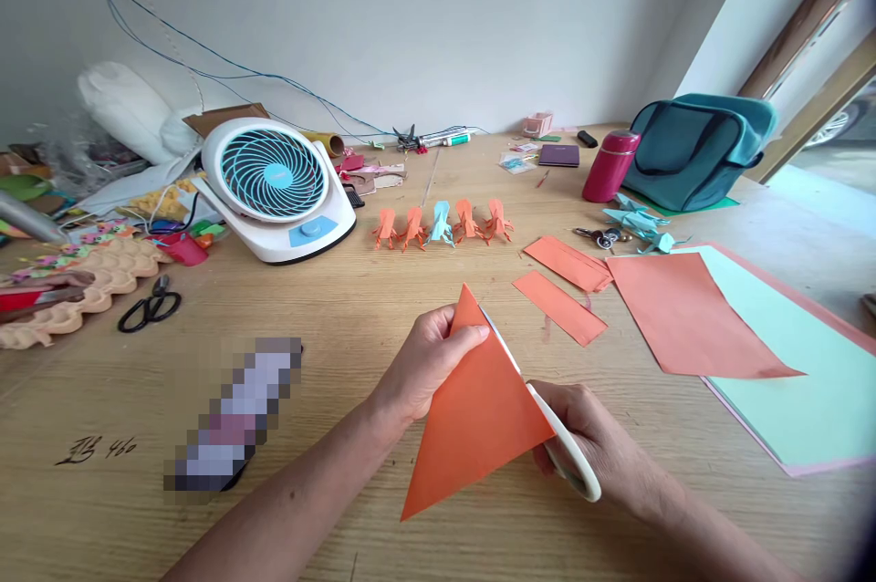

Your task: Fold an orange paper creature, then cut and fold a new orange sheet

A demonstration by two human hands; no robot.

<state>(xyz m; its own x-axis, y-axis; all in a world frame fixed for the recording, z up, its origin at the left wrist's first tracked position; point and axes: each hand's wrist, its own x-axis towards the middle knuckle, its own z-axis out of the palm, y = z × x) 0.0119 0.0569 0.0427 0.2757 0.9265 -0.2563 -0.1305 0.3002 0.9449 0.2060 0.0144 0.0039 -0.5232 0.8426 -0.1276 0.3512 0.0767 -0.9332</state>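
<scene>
My left hand (pixel 428 358) pinches a piece of orange paper (pixel 485 418) near its upper corner, thumb on top. The paper is held above the table, one pointed corner toward me. My right hand (pixel 581 422) grips white-handled scissors (pixel 571 454) at the paper's right edge. Their blade runs along that edge toward the upper corner, partly hidden by the paper. Just beyond lie an orange paper strip (pixel 561 306) and a small stack of orange strips (pixel 568 263). A larger orange sheet (pixel 691 313) rests on pale green sheets (pixel 773 409) to the right.
Several folded paper figures (pixel 440 223) stand in a row mid-table. A white fan (pixel 274 190), black scissors (pixel 151 304) and a blurred-out phone-like object (pixel 236 418) are on the left. At the back right are a pink bottle (pixel 611 166), a teal bag (pixel 698 153) and keys (pixel 602 238).
</scene>
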